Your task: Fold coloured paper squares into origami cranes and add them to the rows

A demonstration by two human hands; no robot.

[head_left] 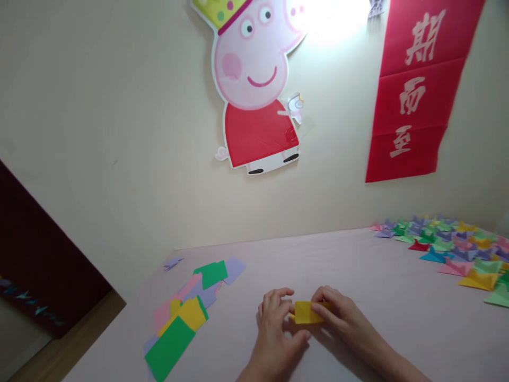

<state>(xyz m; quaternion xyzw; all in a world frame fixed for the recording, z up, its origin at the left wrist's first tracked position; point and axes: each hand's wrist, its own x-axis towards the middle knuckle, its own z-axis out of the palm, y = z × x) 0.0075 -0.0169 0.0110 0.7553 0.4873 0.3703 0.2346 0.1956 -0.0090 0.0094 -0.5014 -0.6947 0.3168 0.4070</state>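
Note:
A small yellow piece of folded paper (304, 312) is held just above the pale tabletop, near the front middle. My right hand (344, 315) pinches its right part between thumb and fingers. My left hand (274, 326) is at the paper's left end, thumb and fingers apart, with fingertips close to or touching the edge. Whether the left fingers grip the paper cannot be made out.
Loose sheets of coloured paper (170, 347) lie in a spread pile on the left, with a small purple folded piece (173, 263) behind. Several folded paper figures (435, 255) stand at the right. A wall with a pig cutout (258, 132) and red banner (417, 95) rises behind the table (302, 260).

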